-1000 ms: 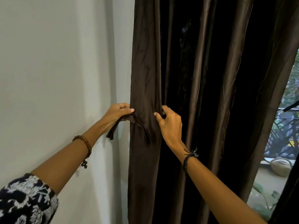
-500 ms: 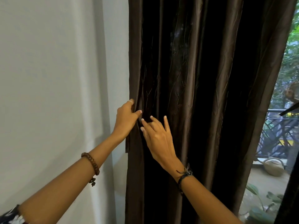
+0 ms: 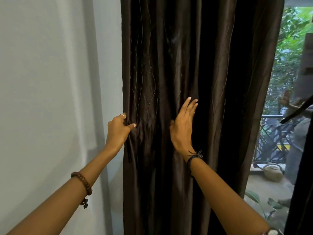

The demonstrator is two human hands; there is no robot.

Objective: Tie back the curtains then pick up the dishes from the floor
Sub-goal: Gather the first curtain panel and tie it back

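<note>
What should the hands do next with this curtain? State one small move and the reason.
Probably sweep the right hand across the folds toward the left hand, gathering the dark brown curtain into one bunch. The left hand's grip already pinches the edge by the wall, the right lies flat with straight fingers, and the cloth hangs loose, untied.

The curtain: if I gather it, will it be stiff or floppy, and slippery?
Probably floppy: the curtain hangs in soft folds and bunches where the left hand pinches it. Perhaps slippery, since it looks glossy.
</note>
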